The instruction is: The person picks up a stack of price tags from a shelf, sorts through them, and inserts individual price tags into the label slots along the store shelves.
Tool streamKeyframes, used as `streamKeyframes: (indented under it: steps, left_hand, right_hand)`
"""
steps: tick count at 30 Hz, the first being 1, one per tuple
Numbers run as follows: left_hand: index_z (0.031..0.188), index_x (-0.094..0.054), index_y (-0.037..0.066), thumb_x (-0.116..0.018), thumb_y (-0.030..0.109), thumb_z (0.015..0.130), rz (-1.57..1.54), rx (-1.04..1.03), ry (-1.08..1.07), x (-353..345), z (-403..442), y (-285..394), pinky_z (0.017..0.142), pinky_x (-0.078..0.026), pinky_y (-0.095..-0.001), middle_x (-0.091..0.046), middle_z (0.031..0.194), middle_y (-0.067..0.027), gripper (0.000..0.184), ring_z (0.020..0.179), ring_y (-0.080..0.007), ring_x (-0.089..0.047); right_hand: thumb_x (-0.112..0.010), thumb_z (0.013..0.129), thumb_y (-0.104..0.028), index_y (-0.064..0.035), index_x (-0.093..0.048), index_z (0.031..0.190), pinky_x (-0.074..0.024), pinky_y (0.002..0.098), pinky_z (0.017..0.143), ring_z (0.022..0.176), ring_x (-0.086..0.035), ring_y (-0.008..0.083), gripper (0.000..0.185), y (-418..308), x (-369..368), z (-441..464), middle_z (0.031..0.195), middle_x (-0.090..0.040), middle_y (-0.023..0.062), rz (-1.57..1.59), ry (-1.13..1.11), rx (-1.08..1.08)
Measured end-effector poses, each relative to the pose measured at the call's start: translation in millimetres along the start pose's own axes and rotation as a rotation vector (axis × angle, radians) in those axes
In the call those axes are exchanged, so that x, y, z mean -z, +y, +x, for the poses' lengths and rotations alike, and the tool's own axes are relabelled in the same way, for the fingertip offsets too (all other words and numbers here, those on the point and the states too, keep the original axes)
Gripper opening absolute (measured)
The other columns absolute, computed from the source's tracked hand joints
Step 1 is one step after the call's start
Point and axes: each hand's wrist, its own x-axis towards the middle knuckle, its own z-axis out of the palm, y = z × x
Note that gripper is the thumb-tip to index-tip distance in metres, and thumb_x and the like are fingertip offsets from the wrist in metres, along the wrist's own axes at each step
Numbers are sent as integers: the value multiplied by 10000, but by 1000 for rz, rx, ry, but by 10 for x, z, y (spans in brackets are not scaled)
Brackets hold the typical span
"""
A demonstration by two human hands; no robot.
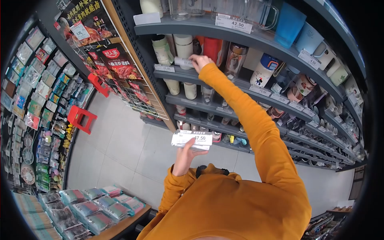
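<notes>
My left hand (184,158) is closed around a small stack of price tags (188,139) at chest height; the top one reads 47.50. My right hand (201,63) reaches up to the second shelf and pinches a single white price label (184,63), blurred, at the shelf's front edge. Just behind that label stands a white tumbler (184,43). Left of it is a pale green-and-white bottle (161,49), above a tag (164,68) fixed on the shelf edge. A red cup or box (212,47) stands behind my right wrist.
Glass mugs and a blue pitcher (290,25) line the upper shelf (192,26). Seasoning packets (120,64) hang on the left rack. Two red stools (82,119) sit on the tiled floor (120,148). Packaged goods (86,209) are piled at lower left.
</notes>
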Motion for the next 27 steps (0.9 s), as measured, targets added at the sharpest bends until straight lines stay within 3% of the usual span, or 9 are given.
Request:
streamKeyframes:
  steps: [7, 11, 14, 16, 18, 20, 21, 24, 27]
  left_hand:
    - [1182, -496, 0, -496, 177, 961, 33, -96, 93, 124, -7, 126, 692, -583, -333, -623, 1089, -108, 282, 922, -206, -653]
    - [1173, -513, -4, -514, 162, 963, 39, -93, 82, 128, 71, 157, 715, -585, -367, -622, 1078, -109, 268, 919, -204, -648]
    - [1156, -536, 0, -534, 158, 956, 67, -135, 100, 7, 118, 232, 691, -577, -353, -627, 1066, -99, 255, 905, -192, -645]
    - [1118, -565, -2, -556, 137, 945, 78, -191, 122, -35, 165, 253, 654, -573, -334, -633, 1044, -99, 222, 869, -181, -645]
    - [1094, -577, -11, -554, 133, 947, 122, -242, 118, -64, 201, 274, 622, -570, -310, -645, 1008, -102, 207, 828, -169, -651]
    - [1093, -580, -18, -553, 138, 950, 159, -246, 125, -74, 241, 278, 608, -567, -296, -651, 988, -103, 213, 805, -162, -654]
    - [1092, -582, -21, -552, 140, 951, 180, -245, 120, -91, 265, 275, 601, -566, -290, -655, 978, -103, 217, 793, -158, -655]
    - [1110, -580, -25, -550, 147, 953, 214, -243, 89, -178, 318, 266, 599, -564, -281, -660, 966, -101, 234, 782, -154, -657]
    - [1123, -578, -27, -549, 149, 954, 225, -212, 35, -266, 362, 242, 600, -563, -280, -659, 974, -108, 245, 791, -159, -659]
  right_hand:
    - [-573, 872, -165, -121, -654, 1004, -518, 426, 779, 904, -635, 353, 161, -43, -32, -31, 948, -677, 145, 208, -34, -8]
    - [-554, 893, -199, -101, -644, 1042, -503, 423, 818, 958, -616, 323, 200, -72, -36, -108, 1029, -647, 111, -65, -182, 28]
    - [-557, 888, -192, -76, -631, 1056, -496, 423, 815, 992, -594, 313, 217, -93, -56, -278, 1073, -599, 120, -94, -50, 197]
    - [-560, 903, -207, -46, -622, 1089, -504, 376, 817, 963, -608, 303, 254, -292, 108, -472, 1075, -593, 115, 113, 129, 240]
    - [-533, 943, -253, -24, -634, 1062, -509, 324, 774, 865, -639, 230, 277, -577, 433, -819, 960, -634, 105, 533, 10, 126]
    - [-499, 975, -285, 7, -641, 1016, -499, 273, 736, 804, -625, 148, 328, -718, 648, -1208, 860, -649, 79, 1076, -290, -272]
    - [-427, 1007, -282, 35, -636, 1041, -502, 275, 760, 803, -622, 141, 381, -808, 824, -1375, 868, -657, 73, 1099, -357, -315]
    - [-509, 970, -141, 29, -633, 1050, -487, 242, 754, 836, -607, 98, 225, -884, 999, -1751, 932, -652, 66, 990, -261, -218]
    - [-567, 928, -70, 29, -628, 1057, -477, 218, 760, 873, -598, 82, 174, -845, 1184, -1858, 973, -649, 66, 923, -280, -291]
